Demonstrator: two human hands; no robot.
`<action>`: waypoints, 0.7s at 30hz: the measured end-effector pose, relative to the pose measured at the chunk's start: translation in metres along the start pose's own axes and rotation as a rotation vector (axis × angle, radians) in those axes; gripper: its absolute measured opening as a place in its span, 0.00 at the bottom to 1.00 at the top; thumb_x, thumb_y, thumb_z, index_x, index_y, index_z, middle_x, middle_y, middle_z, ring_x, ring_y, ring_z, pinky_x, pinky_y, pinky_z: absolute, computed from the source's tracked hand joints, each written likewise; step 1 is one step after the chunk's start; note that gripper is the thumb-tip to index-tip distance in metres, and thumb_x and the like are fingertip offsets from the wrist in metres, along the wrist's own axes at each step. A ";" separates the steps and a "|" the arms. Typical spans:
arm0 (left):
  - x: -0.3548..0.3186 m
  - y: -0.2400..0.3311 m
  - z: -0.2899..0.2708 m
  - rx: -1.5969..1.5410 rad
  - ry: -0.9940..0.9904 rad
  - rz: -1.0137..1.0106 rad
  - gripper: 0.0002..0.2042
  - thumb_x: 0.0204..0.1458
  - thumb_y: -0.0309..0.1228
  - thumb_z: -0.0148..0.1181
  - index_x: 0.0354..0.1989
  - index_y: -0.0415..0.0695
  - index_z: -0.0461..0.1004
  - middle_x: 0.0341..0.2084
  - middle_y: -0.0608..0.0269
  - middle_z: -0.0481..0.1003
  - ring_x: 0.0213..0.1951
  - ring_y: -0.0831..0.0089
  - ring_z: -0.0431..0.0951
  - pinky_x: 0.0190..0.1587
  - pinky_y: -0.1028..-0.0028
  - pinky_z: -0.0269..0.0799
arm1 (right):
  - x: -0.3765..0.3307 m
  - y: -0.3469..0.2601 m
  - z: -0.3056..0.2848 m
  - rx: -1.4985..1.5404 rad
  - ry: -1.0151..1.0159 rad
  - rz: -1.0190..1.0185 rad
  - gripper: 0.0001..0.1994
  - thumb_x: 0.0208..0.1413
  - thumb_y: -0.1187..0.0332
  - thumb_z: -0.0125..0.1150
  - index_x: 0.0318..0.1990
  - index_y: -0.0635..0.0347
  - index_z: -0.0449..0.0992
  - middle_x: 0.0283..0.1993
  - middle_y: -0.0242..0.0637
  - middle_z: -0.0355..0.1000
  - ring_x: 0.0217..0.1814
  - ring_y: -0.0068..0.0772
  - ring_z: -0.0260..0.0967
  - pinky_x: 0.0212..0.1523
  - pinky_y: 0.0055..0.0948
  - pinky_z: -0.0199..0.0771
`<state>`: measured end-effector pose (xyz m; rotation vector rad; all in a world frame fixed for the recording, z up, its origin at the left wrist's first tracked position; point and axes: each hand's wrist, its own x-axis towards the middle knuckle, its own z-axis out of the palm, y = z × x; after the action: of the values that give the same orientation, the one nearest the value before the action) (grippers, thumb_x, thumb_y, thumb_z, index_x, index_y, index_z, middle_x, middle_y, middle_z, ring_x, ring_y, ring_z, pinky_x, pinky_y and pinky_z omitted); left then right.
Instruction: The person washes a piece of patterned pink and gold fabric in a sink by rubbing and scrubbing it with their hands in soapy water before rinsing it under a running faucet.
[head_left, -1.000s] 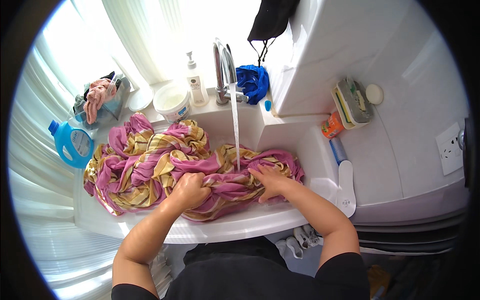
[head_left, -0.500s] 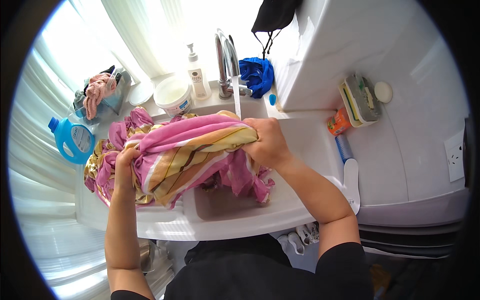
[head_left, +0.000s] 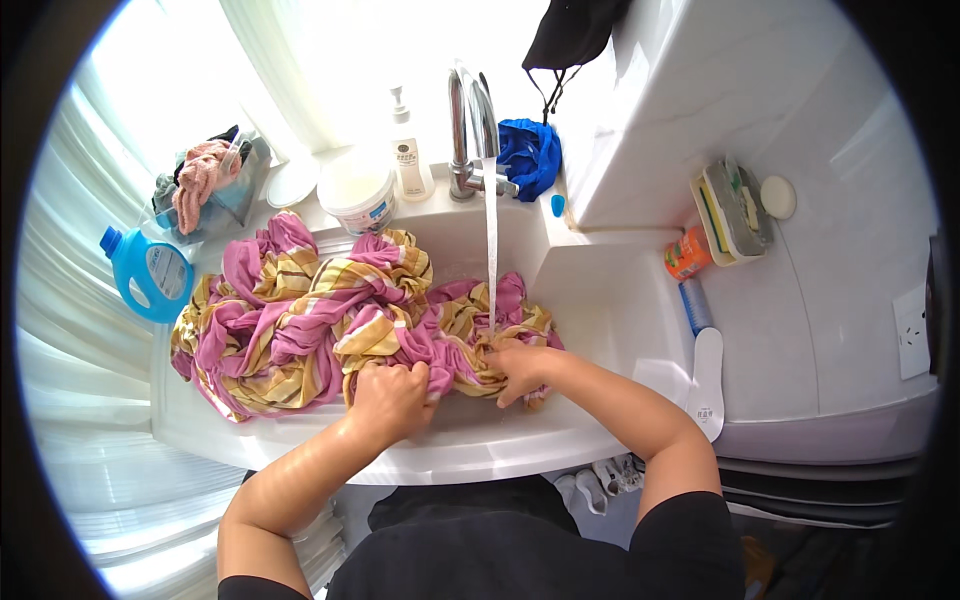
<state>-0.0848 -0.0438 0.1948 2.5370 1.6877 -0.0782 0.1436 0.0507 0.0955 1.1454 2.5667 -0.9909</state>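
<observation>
A large pink, yellow and white striped cloth (head_left: 290,330) lies bunched over the left side of the sink and down into its basin. My left hand (head_left: 392,400) is closed in a fist on the cloth at the front of the basin. Just right of it, my right hand (head_left: 522,368) rests on the wet part of the cloth, thumb apart from the fingers, whose tips are partly hidden in the folds. Water from the chrome faucet (head_left: 480,120) runs onto the cloth beside the right fingers.
Behind the sink (head_left: 620,330) stand a white tub (head_left: 355,200), a pump bottle (head_left: 412,165) and a blue cloth (head_left: 528,158). A blue detergent jug (head_left: 150,275) is at left, near a bin of clothes (head_left: 215,185). A brush (head_left: 706,375) lies on the right rim.
Both hands have come down from holding the cloth stretched above the sink. The cloth now lies lower, partly under the water stream. My left hand has moved right, toward the right hand.
</observation>
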 end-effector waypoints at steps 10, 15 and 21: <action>0.098 0.042 0.090 -0.432 -0.016 -0.066 0.42 0.40 0.54 0.64 0.58 0.34 0.61 0.59 0.36 0.57 0.63 0.45 0.55 0.64 0.61 0.54 | 0.042 0.010 0.067 -0.175 0.136 0.146 0.24 0.41 0.63 0.66 0.51 0.45 0.74 0.53 0.46 0.69 0.61 0.42 0.64 0.62 0.51 0.55; 0.097 -0.005 0.102 -0.844 -0.097 -0.437 0.51 0.46 0.63 0.56 0.65 0.29 0.48 0.65 0.29 0.43 0.68 0.45 0.44 0.67 0.63 0.45 | -0.030 0.012 0.012 0.107 0.377 0.152 0.13 0.35 0.73 0.62 0.33 0.50 0.79 0.40 0.35 0.73 0.48 0.43 0.69 0.50 0.43 0.64; 0.109 0.002 0.113 -0.599 -0.262 -0.506 0.42 0.52 0.52 0.56 0.67 0.35 0.48 0.66 0.32 0.40 0.67 0.44 0.49 0.66 0.61 0.50 | -0.086 0.036 -0.035 0.206 0.621 0.163 0.14 0.37 0.68 0.64 0.37 0.51 0.80 0.42 0.40 0.72 0.52 0.44 0.67 0.52 0.43 0.65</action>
<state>-0.0396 0.0434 0.0723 1.5771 1.8464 0.0526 0.2334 0.0380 0.1374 1.9474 2.7820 -0.9984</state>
